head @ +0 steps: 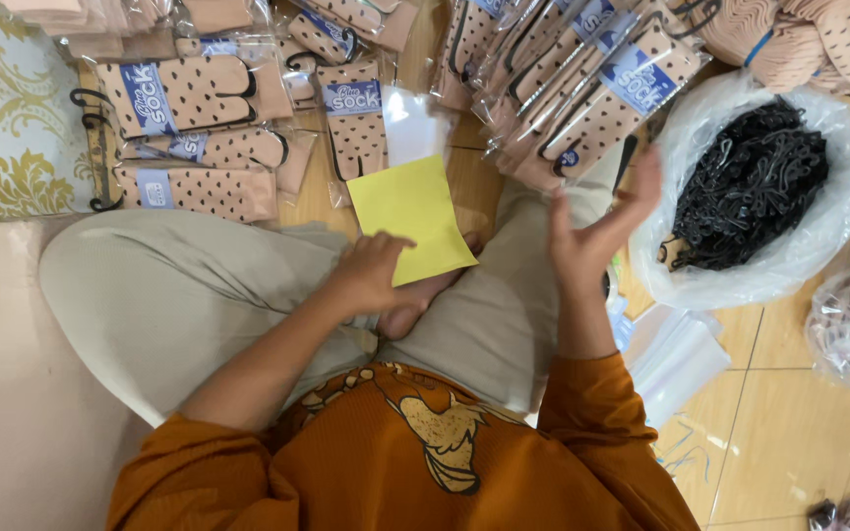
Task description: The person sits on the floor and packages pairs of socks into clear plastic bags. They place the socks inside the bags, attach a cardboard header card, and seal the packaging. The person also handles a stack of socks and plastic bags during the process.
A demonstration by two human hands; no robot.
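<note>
While the left hand [371, 270] pins the flat yellow paper card [410, 216] on the lap, fingers pressing its lower corner, the right hand [597, 231] hovers open and empty near the clear bag of black plastic hooks [750, 182] on the wooden floor [789, 433]. A steady card calls for flat fingertip pressure, not a pinch that creases it.

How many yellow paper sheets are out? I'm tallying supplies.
1. The single yellow paper sheet lies on the person's lap, pinned at its lower edge by the left hand. The right hand is raised, empty. More could be hidden beneath it.
</note>
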